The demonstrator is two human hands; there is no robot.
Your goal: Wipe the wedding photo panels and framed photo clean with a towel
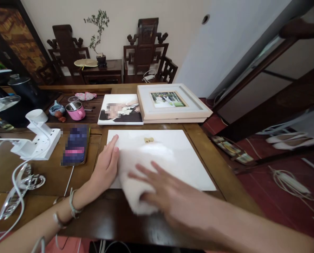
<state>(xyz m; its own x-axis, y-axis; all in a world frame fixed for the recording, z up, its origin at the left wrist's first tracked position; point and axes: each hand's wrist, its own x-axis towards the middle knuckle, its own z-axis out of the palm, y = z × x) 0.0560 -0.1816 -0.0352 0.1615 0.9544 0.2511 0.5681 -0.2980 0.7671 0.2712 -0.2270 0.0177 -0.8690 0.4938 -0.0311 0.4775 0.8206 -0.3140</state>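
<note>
A flat white panel [191, 161] lies on the table in front of me, with a small gold-coloured metal piece [149, 140] near its far edge. My left hand [106, 163] is open against the panel's left edge, fingers stretched out and holding nothing. Slightly blurred, my right hand [159, 184] lies over a fluffy white cloth [132, 181], its fingers spread on top and the thumb curled into a fold. The cloth rests on the panel and hangs over its near edge.
Behind the panel are a photo print panel [120, 109] and stacked picture frames [157, 113]. To the left lie a phone [76, 146], a power strip [41, 142] with trailing cables, a clear hair claw [22, 189] and a pink cup [75, 111].
</note>
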